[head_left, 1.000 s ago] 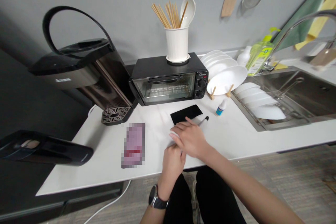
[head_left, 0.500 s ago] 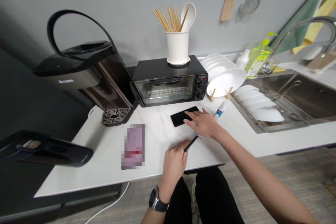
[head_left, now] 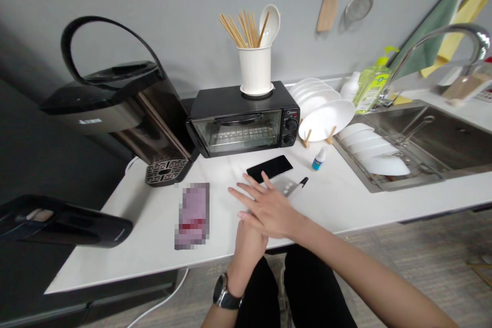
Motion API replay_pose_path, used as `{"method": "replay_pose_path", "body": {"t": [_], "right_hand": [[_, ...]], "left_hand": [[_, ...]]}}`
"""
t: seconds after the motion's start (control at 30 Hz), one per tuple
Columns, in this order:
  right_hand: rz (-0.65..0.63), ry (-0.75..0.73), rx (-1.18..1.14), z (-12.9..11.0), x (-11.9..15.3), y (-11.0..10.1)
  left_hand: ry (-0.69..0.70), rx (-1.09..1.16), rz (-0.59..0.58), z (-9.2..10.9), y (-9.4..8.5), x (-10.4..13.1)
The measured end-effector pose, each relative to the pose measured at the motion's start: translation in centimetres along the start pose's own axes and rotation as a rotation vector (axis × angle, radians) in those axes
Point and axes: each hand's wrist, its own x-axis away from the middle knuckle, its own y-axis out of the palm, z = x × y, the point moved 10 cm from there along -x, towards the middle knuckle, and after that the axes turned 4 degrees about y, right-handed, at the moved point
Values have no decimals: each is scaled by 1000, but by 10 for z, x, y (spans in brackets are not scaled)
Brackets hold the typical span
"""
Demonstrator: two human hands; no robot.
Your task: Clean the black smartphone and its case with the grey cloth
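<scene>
My right hand (head_left: 271, 210) lies across the top of my left hand (head_left: 248, 241), palm down with its fingers spread, and holds nothing. The left hand wears a black watch (head_left: 226, 292); its fingers are hidden under the right one. A pale, pen-like object (head_left: 295, 187) with a dark end shows just beyond the right hand; whether the left fingers touch it is hidden. Behind the fingertips lies a black phone (head_left: 269, 168) on the white counter (head_left: 219, 184). A small white bottle with a blue label (head_left: 319, 159) stands right of the phone.
At the back are a dispenser (head_left: 142, 123), a toaster oven (head_left: 242, 128) topped by a utensil cup (head_left: 255, 69), and racked plates (head_left: 326, 120). The sink (head_left: 453, 133) is at right. A blurred purple packet (head_left: 192, 215) and a black appliance (head_left: 77, 220) are at left.
My right hand has moved from the phone and small bottle down and left onto my left hand. The dark stick seen at my left fingers is no longer visible there; a pale one shows farther right.
</scene>
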Motion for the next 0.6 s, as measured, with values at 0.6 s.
{"method": "replay_pose_path", "body": {"t": [0.6], "right_hand": [[23, -85, -10, -45, -2, 10]], "left_hand": [[-95, 51, 236, 3, 15, -8]]}}
